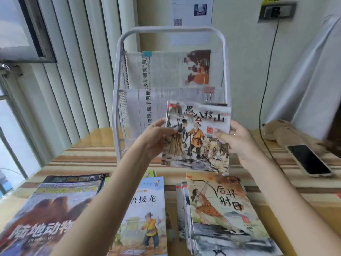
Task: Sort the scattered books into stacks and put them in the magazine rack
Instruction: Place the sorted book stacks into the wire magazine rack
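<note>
I hold a small stack of picture books upright above the table, just in front of the white wire magazine rack. My left hand grips its left edge and my right hand grips its right edge. The top cover shows two figures in robes. Newspapers fill the rack's upper pockets. On the table near me lie three stacks: large animal magazines at the left, a blue-covered book stack in the middle, and an archer-cover stack at the right.
A phone lies face up at the right on the striped tablecloth, with a brown plush toy behind it. A black cable hangs from a wall socket. A window and radiator stand at the left.
</note>
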Available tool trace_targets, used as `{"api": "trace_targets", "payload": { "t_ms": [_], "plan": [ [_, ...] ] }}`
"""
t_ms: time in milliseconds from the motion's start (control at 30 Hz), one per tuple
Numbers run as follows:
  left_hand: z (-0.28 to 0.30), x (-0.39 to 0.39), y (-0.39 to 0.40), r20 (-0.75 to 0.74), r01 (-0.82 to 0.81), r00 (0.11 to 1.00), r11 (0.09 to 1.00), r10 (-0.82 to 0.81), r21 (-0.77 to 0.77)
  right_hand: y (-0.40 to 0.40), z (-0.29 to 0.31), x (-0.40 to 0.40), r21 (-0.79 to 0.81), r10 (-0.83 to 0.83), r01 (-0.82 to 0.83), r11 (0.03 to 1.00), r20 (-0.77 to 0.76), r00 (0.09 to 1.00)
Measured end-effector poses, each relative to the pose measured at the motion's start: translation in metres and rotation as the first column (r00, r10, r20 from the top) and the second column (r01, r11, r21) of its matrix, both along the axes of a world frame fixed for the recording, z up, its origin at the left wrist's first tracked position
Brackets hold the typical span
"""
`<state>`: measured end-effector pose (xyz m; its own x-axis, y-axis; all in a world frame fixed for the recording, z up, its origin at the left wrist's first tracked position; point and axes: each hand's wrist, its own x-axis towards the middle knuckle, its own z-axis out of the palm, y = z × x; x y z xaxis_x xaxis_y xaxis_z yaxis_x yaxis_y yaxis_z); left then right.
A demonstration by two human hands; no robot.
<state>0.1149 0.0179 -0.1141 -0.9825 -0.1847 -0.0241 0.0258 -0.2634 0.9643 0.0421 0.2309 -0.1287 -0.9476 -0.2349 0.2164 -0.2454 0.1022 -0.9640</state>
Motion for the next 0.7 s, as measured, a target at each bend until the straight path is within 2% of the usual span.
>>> {"api": "trace_targets", "payload": {
  "t_ms": [67,133,200,267,333,367,433,500,533,600,700],
  "plan": [
    [-0.041,0.005,0.014,0.075,-0.013,0.997,1.0,0.015,-0.015,0.023,-0.034,0.017,0.07,-0.025,0.02,0.997,0.072,0.997],
    [-0.083,0.009,0.037,0.098,-0.119,0.985,0.974,0.14,-0.194,0.039,-0.07,0.028,0.176,-0.073,0.054,0.983,0.103,0.992],
    [-0.116,0.015,0.063,-0.011,-0.272,0.955,0.858,0.297,-0.437,0.045,-0.096,0.04,0.257,-0.147,0.119,0.959,0.092,0.985],
    [-0.126,0.021,0.08,-0.131,-0.352,0.932,0.759,0.338,-0.547,0.043,-0.11,0.049,0.288,-0.216,0.194,0.938,0.048,0.975],
    [-0.122,0.024,0.084,-0.128,-0.324,0.941,0.725,0.313,-0.608,0.042,-0.114,0.052,0.377,-0.268,0.267,0.887,-0.049,0.962],
    [-0.12,0.025,0.083,-0.061,-0.267,0.953,0.73,0.296,-0.629,0.043,-0.115,0.052,0.454,-0.289,0.294,0.841,-0.083,0.954],
    [-0.116,0.03,0.082,0.142,-0.134,0.952,0.784,0.273,-0.606,0.05,-0.116,0.049,0.588,-0.309,0.269,0.763,-0.035,0.951],
    [-0.113,0.037,0.085,0.345,-0.012,0.916,0.875,0.203,-0.484,0.056,-0.114,0.051,0.557,-0.259,0.134,0.82,0.151,0.954],
    [-0.113,0.04,0.086,0.38,0.011,0.907,0.893,0.18,-0.451,0.06,-0.115,0.052,0.495,-0.21,0.075,0.866,0.224,0.952],
    [-0.114,0.04,0.086,0.36,0.011,0.918,0.897,0.167,-0.442,0.065,-0.116,0.053,0.416,-0.181,0.047,0.908,0.29,0.94],
    [-0.114,0.04,0.089,0.306,-0.04,0.933,0.9,0.189,-0.433,0.071,-0.128,0.05,0.356,-0.255,0.143,0.923,0.292,0.922]
  ]
}}
